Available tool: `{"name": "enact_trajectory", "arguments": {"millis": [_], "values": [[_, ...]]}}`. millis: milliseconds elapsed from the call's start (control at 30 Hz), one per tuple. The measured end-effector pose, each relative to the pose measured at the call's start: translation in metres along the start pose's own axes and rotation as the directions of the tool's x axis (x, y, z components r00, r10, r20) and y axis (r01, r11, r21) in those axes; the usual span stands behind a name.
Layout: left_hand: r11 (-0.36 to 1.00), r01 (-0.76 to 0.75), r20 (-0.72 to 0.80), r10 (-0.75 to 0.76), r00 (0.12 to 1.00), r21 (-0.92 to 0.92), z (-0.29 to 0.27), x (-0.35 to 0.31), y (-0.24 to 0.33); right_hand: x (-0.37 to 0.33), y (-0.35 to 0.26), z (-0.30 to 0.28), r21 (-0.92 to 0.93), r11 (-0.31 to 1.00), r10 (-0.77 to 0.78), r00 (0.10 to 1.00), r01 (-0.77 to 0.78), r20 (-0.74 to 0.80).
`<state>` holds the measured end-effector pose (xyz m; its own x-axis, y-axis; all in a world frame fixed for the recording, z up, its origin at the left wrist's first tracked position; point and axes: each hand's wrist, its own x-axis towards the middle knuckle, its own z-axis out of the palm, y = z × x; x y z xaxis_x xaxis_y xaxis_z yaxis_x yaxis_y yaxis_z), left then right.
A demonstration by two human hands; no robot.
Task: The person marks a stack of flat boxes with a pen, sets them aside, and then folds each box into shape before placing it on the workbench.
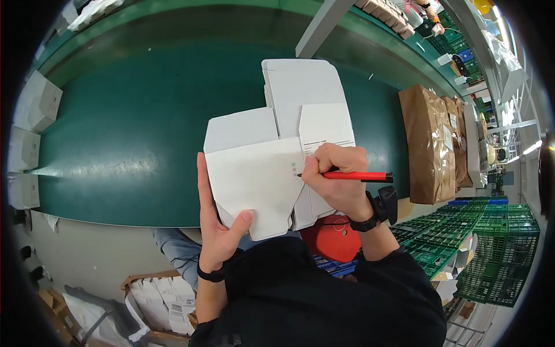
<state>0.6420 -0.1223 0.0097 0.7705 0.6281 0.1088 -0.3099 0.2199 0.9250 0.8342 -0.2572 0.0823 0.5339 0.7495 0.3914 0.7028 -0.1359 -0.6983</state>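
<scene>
A flat white folded carton (251, 185) lies over other flattened white cartons (306, 84) near the front of the green table. My left hand (222, 231) grips its left edge, with the thumb on top and the fingers along the side. In my right hand (341, 170) is a red marker (361, 176), pinched between the fingers. Its black tip meets or hovers just over the carton's right part, beside a short column of small grey dots (293, 169). Lines of print show on the carton under my right hand.
Brown paper-wrapped packages (428, 144) stand at the table's right edge. Green plastic crates (497, 248) are stacked at the lower right. White boxes (37, 104) line the left edge of the green table (127, 144). A red rounded object (329, 243) sits below the front edge.
</scene>
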Motion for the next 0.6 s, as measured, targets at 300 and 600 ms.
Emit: {"name": "enact_trajectory", "arguments": {"millis": [300, 600], "values": [[0.953, 0.239, -0.250, -0.190, 0.950, 0.187, -0.030, -0.011, 0.013, -0.006, -0.014, -0.022, 0.457, 0.889, 0.147, 0.951, -0.008, -0.270], [0.939, -0.313, -0.683, 0.320, 0.657, 0.139, -0.146, -0.011, 0.089, 0.003, -0.006, -0.009, 0.428, 0.876, 0.241, 0.970, -0.223, 0.012]]}}
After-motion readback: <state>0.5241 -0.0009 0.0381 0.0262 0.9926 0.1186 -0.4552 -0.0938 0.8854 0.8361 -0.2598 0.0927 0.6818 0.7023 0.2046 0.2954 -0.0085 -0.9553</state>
